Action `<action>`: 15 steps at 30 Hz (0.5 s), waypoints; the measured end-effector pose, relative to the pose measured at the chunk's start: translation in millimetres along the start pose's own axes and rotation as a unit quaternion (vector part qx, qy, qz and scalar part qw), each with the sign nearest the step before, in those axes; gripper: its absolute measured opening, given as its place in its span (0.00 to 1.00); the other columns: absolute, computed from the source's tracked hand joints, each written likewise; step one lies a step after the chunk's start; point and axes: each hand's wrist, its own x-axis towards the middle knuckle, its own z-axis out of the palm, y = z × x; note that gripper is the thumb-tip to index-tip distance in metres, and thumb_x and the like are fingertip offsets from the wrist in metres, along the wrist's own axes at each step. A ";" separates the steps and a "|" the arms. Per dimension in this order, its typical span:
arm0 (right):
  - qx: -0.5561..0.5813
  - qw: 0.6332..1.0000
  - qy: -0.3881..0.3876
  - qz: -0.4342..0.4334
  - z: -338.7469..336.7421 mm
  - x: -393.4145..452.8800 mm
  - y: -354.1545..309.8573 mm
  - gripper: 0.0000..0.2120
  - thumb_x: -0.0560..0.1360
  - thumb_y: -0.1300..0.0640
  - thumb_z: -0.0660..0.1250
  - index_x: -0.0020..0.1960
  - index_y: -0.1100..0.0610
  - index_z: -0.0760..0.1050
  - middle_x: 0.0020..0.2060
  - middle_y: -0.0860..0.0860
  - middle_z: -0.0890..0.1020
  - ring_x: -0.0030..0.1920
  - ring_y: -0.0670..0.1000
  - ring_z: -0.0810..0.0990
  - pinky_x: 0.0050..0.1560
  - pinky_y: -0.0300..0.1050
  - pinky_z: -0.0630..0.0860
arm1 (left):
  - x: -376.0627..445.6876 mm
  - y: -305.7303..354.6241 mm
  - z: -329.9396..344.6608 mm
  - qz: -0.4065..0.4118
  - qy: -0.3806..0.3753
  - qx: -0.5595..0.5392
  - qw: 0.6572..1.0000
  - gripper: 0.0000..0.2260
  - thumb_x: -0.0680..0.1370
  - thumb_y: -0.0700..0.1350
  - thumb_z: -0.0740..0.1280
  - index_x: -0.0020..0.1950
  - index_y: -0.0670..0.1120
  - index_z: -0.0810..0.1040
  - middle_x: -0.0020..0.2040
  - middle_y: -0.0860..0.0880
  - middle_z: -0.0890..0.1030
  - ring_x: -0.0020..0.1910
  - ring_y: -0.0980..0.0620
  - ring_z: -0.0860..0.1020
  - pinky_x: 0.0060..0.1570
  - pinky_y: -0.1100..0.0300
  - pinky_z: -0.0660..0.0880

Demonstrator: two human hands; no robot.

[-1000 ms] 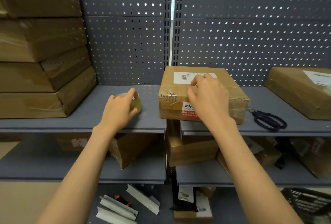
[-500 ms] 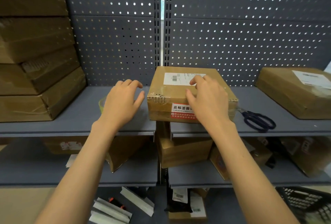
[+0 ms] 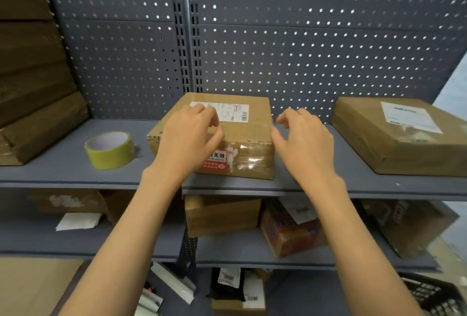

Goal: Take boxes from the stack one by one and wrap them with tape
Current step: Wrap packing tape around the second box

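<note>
Cardboard box (image 3: 235, 133) with a white shipping label on its top and a red sticker on its front face sits on the grey shelf (image 3: 63, 171), its front close to the shelf's front edge, about midway along. The left hand (image 3: 188, 138) lies on the box's near-left top, fingers bent and resting on the label's left end, thumb stretched out along the top near the front edge; nothing is pinched or lifted. The right hand (image 3: 304, 143) is at the box's right side, fingers loosely curled and spread apart, holding nothing; whether the thumb touches the box's right top edge cannot be told. A roll of yellowish tape (image 3: 110, 150) lies flat on the shelf just left of the box, apart from both hands. A stack of boxes (image 3: 38, 88) fills the shelf's left end, and another labelled box (image 3: 401, 133) sits near its right end. Behind stands a perforated grey back panel (image 3: 303, 37).
</note>
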 end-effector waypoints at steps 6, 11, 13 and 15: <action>0.010 0.999 -0.021 -0.034 -5.7 2.7 37.4 0.11 0.80 0.52 0.59 0.58 0.56 0.74 0.53 0.51 0.77 0.54 0.53 0.74 0.47 0.43 0.65 | -1.0 40.7 11.1 -0.026 -0.005 0.027 0.999 0.08 0.79 0.47 0.63 0.48 0.43 0.77 0.44 0.47 0.79 0.44 0.47 0.75 0.40 0.56 0.68; 0.054 0.994 -0.058 -0.074 -2.6 2.1 53.0 0.13 0.82 0.52 0.54 0.56 0.57 0.75 0.52 0.51 0.77 0.52 0.53 0.74 0.43 0.43 0.64 | -9.6 60.1 16.1 -0.042 -0.018 0.039 0.998 0.08 0.80 0.44 0.63 0.52 0.41 0.78 0.47 0.44 0.80 0.45 0.45 0.75 0.42 0.58 0.63; 0.093 0.988 -0.080 -0.097 -0.3 -0.9 54.1 0.16 0.83 0.52 0.51 0.55 0.57 0.75 0.50 0.51 0.77 0.51 0.52 0.74 0.42 0.44 0.64 | -10.9 65.1 18.7 -0.041 -0.037 0.032 0.998 0.09 0.80 0.43 0.62 0.55 0.41 0.78 0.50 0.44 0.80 0.48 0.45 0.76 0.44 0.57 0.66; 0.135 0.976 -0.104 -0.133 2.1 -4.3 52.4 0.17 0.84 0.52 0.51 0.58 0.56 0.76 0.53 0.51 0.78 0.53 0.52 0.73 0.45 0.44 0.66 | -12.8 70.2 21.2 -0.028 -0.043 0.024 0.998 0.12 0.81 0.43 0.60 0.58 0.40 0.78 0.53 0.43 0.81 0.51 0.43 0.77 0.49 0.53 0.71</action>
